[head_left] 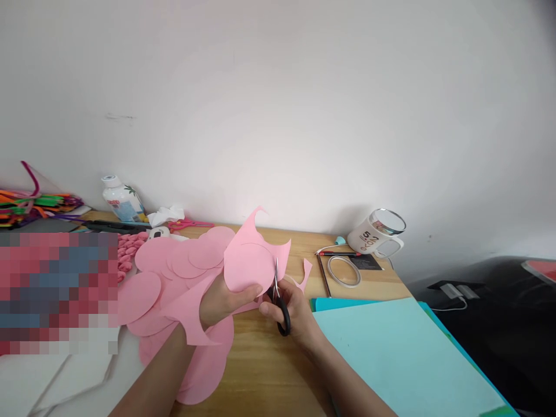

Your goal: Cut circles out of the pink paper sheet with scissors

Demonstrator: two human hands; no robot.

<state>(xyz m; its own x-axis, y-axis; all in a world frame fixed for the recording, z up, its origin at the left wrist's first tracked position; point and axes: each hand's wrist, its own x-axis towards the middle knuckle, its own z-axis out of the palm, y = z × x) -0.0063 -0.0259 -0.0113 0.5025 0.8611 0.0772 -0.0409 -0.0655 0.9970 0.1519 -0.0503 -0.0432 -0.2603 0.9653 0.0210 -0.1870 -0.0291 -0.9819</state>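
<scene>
My left hand (232, 301) grips a piece of pink paper (249, 263), thumb on top near its lower edge. The paper has a rounded outline and pointed offcut corners curling away from it. In my right hand (293, 307) is a pair of scissors (281, 310) with black handles, the blades pointing up at the paper's right edge. Whether the blades are fully closed I cannot tell. Several pink paper circles (197, 255) lie overlapping beneath and left of my left hand. A curved pink scrap drapes by my left wrist.
At the right are light blue sheets (391, 353), a white mug (376, 231), a roll of tape (344, 272) and a pen (341, 253). Behind on the left stand a white bottle (124, 200), pink scissors (189, 223) and colourful pipe cleaners (39, 202). A wall backs the table.
</scene>
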